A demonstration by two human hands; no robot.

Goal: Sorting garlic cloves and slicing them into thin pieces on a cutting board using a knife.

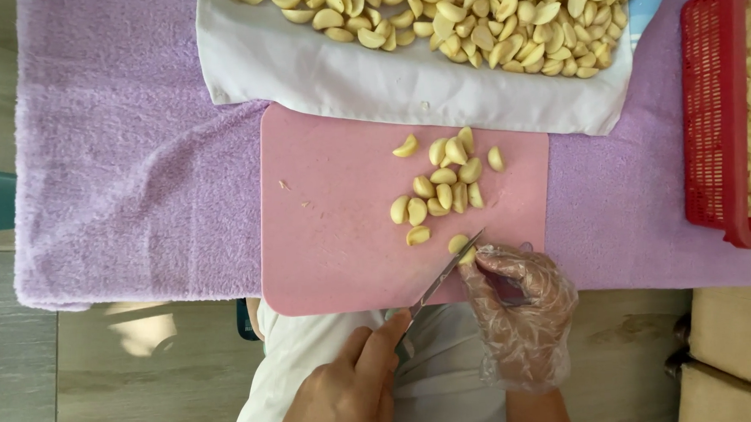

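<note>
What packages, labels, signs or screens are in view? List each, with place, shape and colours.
Plain brown cardboard boxes: bottom right corner, beside the red plastic basket; rectangular, no label showing.
No labels, signs or screens in view.

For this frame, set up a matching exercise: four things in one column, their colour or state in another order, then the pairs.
Things:
1. cutting board
2. basket
3. right hand
4. left hand

Colour or state:
A. red, at the right edge
B. bare, gripping the knife
C. pink, under loose garlic cloves
D. in a clear plastic glove, steadying a clove at the blade

Pairs: 1-C, 2-A, 3-D, 4-B
</note>
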